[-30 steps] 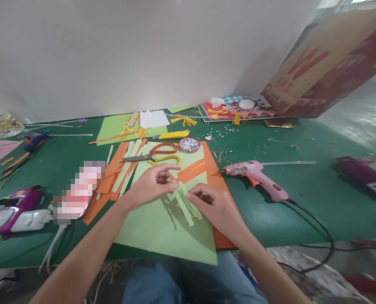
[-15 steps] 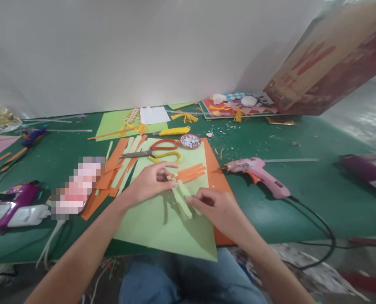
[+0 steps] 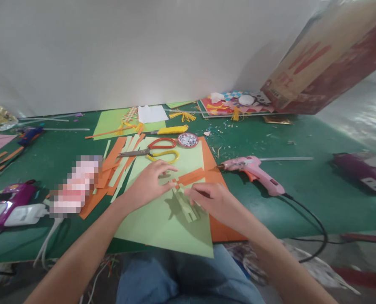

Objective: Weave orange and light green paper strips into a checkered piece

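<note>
Orange paper strips [image 3: 192,176] and light green paper strips [image 3: 184,204] cross in a small woven piece above a light green sheet [image 3: 162,230]. My left hand [image 3: 153,179] holds the woven corner, its thumb against the crossing and its index finger arched above. At the green strips, my right hand [image 3: 211,196] is closed in a pinch near their upper part; its fingertips partly hide what they grip. The orange strips point to the right, and the green ones hang toward me. Scissors [image 3: 150,152] with red and yellow handles lie just beyond my left hand.
A pink glue gun [image 3: 254,169] lies to the right, its black cord trailing off the table edge. Loose strips [image 3: 123,169], a blurred-out phone-like object [image 3: 77,185] and a purple power socket [image 3: 12,207] are left. Behind are a yellow cutter [image 3: 172,130] and a dish of beads [image 3: 188,139].
My right hand has moved slightly up and left along the green strips. The orange strips have drawn closer together. My left hand stays at the woven corner.
</note>
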Tool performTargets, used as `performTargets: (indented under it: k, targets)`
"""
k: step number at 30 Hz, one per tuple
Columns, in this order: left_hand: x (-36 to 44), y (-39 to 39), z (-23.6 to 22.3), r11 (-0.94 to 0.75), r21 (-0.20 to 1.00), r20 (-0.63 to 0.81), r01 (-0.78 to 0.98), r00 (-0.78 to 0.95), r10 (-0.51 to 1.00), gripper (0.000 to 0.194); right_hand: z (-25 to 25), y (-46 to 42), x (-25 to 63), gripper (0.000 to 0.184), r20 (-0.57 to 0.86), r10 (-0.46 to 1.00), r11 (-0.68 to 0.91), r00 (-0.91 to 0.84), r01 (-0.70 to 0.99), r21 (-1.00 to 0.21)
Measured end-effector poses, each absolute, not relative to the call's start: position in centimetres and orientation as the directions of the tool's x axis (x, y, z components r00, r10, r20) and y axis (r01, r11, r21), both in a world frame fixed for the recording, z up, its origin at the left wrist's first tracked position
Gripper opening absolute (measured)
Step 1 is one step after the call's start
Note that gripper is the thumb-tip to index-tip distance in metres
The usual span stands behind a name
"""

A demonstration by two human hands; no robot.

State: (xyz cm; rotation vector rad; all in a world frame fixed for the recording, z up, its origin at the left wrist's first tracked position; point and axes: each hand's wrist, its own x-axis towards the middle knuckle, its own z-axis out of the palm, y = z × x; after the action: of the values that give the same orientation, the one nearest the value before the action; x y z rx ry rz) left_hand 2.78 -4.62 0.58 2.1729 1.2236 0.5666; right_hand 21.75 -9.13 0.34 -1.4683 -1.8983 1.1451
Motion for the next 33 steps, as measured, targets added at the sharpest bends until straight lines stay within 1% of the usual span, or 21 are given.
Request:
performTargets:
  k: [2,4,6,8,11,14,18,20,22,24,26,30,33]
  targets:
    - [2.8,-4.6,0.4,-0.524,0.607,0.166,0.597,0.550,0.818,0.019,0.2,-8.7,21.6,0.039,-0.126,0.940,0.064,-0.317,0.528,-0.847]
    - [2.7,-4.5,0.0,-0.619,0.545,0.222,0.566,0.614,0.757,0.019,0.1,-8.4,21.4,0.040,-0.125,0.941,0.056,-0.314,0.511,-0.858]
    - [2.8,-4.5,-0.4,-0.700,0.459,0.264,0.547,0.669,0.695,0.020,0.0,-8.2,21.2,0.041,-0.122,0.943,0.049,-0.310,0.491,-0.870]
    - [2.9,-4.5,-0.6,-0.753,0.385,0.284,0.533,0.708,0.646,0.016,0.0,-8.1,20.9,0.040,-0.114,0.945,0.044,-0.305,0.466,-0.884]
    - [3.1,-4.7,-0.5,-0.768,0.364,0.284,0.527,0.723,0.630,0.013,0.0,-8.0,20.5,0.037,-0.114,0.951,0.017,-0.287,0.417,-0.909]
    - [3.2,-4.7,-0.2,-0.761,0.358,0.273,0.541,0.719,0.639,0.015,0.1,-7.9,20.3,0.035,-0.126,0.954,-0.023,-0.271,0.356,-0.934]
    - [3.2,-4.5,-0.3,-0.735,0.329,0.254,0.593,0.694,0.674,0.021,0.1,-8.0,20.5,0.035,-0.084,0.963,-0.018,-0.255,0.252,-0.968]
    - [3.3,-4.4,-0.3,-0.704,0.331,0.225,0.628,0.672,0.705,0.022,-0.1,-8.2,20.8,0.037,-0.056,0.975,-0.004,-0.214,0.236,-0.972]
    - [3.3,-4.3,-0.3,-0.678,0.351,0.208,0.646,0.652,0.729,0.027,-0.4,-8.4,21.2,0.037,-0.026,0.987,0.022,-0.156,0.303,-0.953]
    - [3.3,-4.4,-0.2,-0.666,0.373,0.210,0.646,0.640,0.739,0.033,-0.6,-8.7,21.4,0.036,0.008,0.992,0.063,-0.128,0.432,-0.900]
    - [3.4,-4.4,-0.1,-0.663,0.384,0.216,0.643,0.635,0.742,0.036,-0.6,-9.0,21.3,0.031,0.010,0.990,0.087,-0.139,0.555,-0.827]
    - [3.4,-4.5,0.0,-0.667,0.381,0.219,0.641,0.638,0.738,0.037,-0.3,-9.4,20.2,0.020,-0.068,0.986,0.070,-0.154,0.742,-0.667]
    - [3.5,-4.4,-0.1,-0.672,0.384,0.222,0.633,0.643,0.733,0.038,-0.3,-9.4,19.6,0.019,-0.039,0.988,0.107,-0.152,0.832,-0.545]
